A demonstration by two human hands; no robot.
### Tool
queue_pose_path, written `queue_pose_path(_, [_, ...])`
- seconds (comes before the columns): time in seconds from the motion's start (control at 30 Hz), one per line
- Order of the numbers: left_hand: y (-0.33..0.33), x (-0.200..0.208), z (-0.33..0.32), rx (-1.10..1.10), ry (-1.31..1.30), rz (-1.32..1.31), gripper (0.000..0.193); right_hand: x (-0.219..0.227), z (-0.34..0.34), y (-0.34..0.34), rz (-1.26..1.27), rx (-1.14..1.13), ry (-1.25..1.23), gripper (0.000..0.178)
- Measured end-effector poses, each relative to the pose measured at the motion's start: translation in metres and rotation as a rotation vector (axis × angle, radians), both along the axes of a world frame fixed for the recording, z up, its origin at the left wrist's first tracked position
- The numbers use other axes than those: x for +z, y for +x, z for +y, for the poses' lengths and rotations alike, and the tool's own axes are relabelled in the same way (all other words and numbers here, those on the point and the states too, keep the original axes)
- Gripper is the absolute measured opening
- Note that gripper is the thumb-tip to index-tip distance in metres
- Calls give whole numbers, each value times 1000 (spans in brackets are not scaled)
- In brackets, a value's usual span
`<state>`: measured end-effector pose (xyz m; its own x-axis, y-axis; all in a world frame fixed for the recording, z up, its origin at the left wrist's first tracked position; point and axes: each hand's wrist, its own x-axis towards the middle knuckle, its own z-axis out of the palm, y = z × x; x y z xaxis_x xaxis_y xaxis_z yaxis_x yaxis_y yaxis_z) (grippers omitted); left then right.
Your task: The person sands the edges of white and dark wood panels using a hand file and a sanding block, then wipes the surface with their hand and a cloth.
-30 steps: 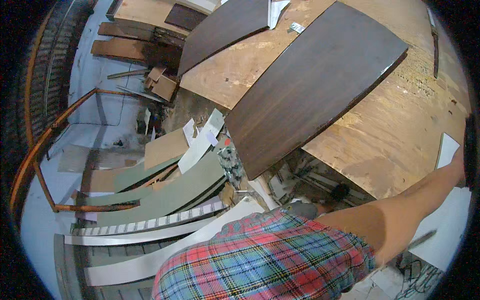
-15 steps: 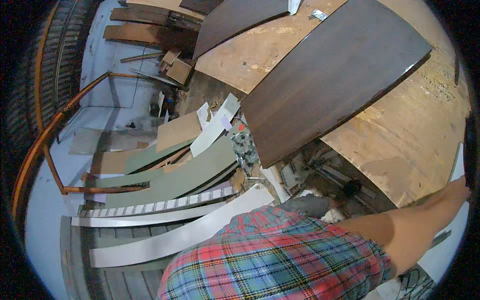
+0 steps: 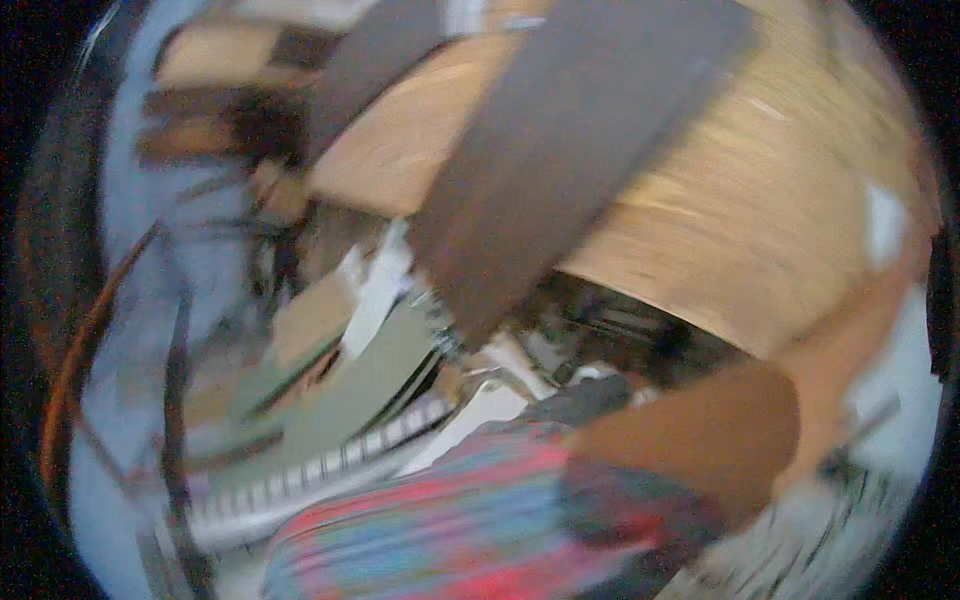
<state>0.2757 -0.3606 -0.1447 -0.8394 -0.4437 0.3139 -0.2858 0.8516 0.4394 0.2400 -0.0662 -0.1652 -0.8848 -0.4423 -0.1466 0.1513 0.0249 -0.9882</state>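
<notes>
My right arm [image 3: 720, 420] comes out of a plaid sleeve and stretches across to the right rim. My right hand [image 3: 912, 255] is at that rim, next to a white flat piece [image 3: 885, 222]. Motion smears its fingers, so whether it grips the piece does not show. Of my left hand nothing appears in the picture. A long dark brown board [image 3: 580, 150] lies slantwise on a large light-brown wooden sheet [image 3: 740, 240], to the left of my right hand.
Several grey-green and white strips [image 3: 370, 370] lie at the left. A second dark board [image 3: 375, 75] and brown pieces [image 3: 210, 120] are farther off. An orange-brown bar [image 3: 95, 340] curves along the left. Scraps [image 3: 520, 360] litter the gap below the sheet.
The whole view has swung and blurred, shifting the boards leftward in the picture. My right arm now reaches higher along the right rim, and the white piece appears beside the hand.
</notes>
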Motion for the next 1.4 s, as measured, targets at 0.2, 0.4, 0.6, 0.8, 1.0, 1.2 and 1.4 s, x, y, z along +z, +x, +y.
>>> queue_pose_path(0.2, [-4,26,19,126,-33,18,42,-2,178,190,-241,-138,121,49])
queue_pose_path(0.4, [-48,19,49,-21,-125,79,42,-38,123,217,116,-45,95,47])
queue_pose_path(0.6, [-36,37,59,42,-36,-25,37,-26,167,222,86,-31,297,50])
queue_pose_path(0.8, [-46,-12,21,3,-248,87,52,-13,204,198,140,1,376,50])
queue_pose_path(1.0, [-48,13,42,22,-103,1,51,10,169,155,175,134,273,49])
queue_pose_path(1.2, [-66,7,22,-3,-99,-174,47,4,214,25,537,348,593,50])
queue_pose_path(1.4, [-226,-5,61,56,-252,-70,57,7,253,-155,646,172,703,47])
